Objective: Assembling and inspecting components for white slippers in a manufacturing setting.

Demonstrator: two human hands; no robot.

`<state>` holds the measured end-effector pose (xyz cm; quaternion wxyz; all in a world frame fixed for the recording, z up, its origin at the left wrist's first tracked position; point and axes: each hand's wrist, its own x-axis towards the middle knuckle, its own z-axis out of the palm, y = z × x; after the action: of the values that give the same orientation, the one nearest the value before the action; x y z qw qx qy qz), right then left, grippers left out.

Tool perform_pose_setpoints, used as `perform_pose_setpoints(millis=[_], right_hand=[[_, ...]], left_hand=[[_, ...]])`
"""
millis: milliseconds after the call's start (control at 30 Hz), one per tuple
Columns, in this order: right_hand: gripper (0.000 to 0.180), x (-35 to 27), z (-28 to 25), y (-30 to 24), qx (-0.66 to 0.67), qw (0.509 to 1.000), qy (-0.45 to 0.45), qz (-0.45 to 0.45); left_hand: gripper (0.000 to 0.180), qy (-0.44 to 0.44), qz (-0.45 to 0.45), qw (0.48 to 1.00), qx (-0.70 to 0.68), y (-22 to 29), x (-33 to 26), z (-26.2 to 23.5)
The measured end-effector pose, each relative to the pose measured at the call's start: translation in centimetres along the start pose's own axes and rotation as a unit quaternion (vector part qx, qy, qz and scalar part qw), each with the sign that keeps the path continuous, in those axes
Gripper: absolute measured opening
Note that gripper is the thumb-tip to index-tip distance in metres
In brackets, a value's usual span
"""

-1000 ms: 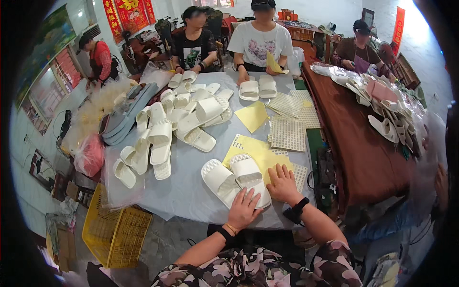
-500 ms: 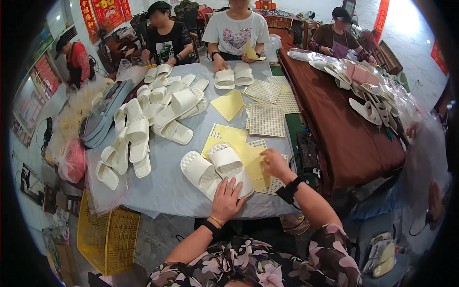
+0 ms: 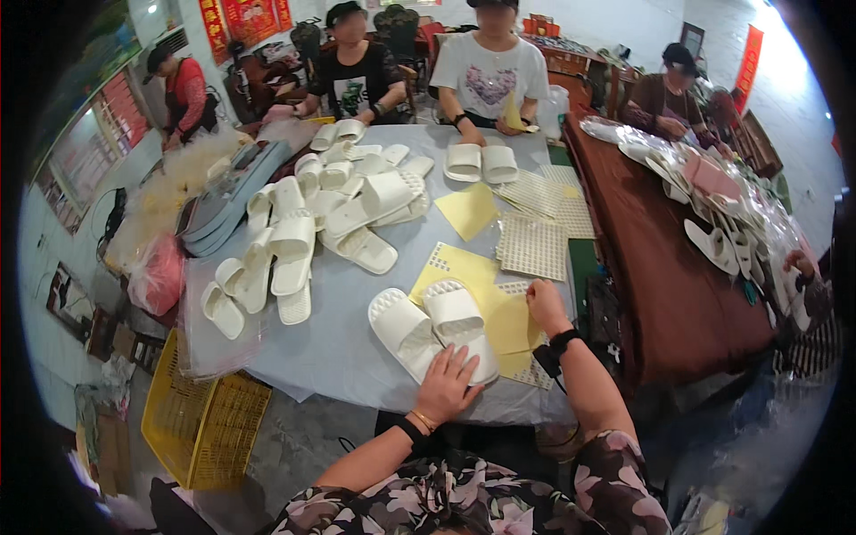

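While resting spread left hand (image 3: 450, 378) on white slipper (image 3: 458, 326), lengthwise toward eleven o'clock, at nine o'clock from curled right hand (image 3: 548, 306), cannot tell if pinching paper.

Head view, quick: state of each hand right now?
Left hand: open, resting on a white slide sandal.
Right hand: curled by a yellow paper sheet; whether its grip holds anything cannot be told.
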<state>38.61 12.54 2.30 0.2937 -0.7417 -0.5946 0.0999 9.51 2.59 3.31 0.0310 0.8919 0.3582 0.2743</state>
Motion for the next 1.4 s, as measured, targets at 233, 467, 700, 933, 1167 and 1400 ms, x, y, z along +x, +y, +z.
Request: perform_pose_setpoints(millis=[233, 467, 700, 933, 1167, 1400], right_hand=[[0.009, 0.5, 0.2, 0.5, -0.037, 0.998, -0.043, -0.008], [0.011, 0.4, 0.6, 1.3, -0.032, 0.999, -0.043, -0.002], [0.009, 0.9, 0.6, 1.5, -0.004, 0.999, -0.036, -0.002], [0.011, 0.7, 0.6, 1.5, -0.004, 0.999, -0.032, 0.003], [0.009, 1.1, 1.1, 2.0, -0.013, 0.999, -0.033, -0.004], [0.008, 1.2, 1.1, 1.9, 0.004, 0.999, -0.020, -0.028]], left_hand=[[0.053, 0.004, -0.003, 1.000, -0.018, 0.1, -0.1, -0.2], [0.052, -0.011, -0.007, 0.999, -0.030, 0.0, -0.3, 0.3], [0.054, -0.011, -0.008, 1.000, -0.017, 0.0, -0.2, 0.3], [0.053, -0.005, -0.010, 1.000, -0.020, 0.1, -0.1, 0.1], [0.053, 0.001, -0.007, 1.000, -0.029, 0.0, -0.1, 0.2], [0.050, -0.003, -0.011, 1.000, -0.025, 0.0, 0.0, 0.0]])
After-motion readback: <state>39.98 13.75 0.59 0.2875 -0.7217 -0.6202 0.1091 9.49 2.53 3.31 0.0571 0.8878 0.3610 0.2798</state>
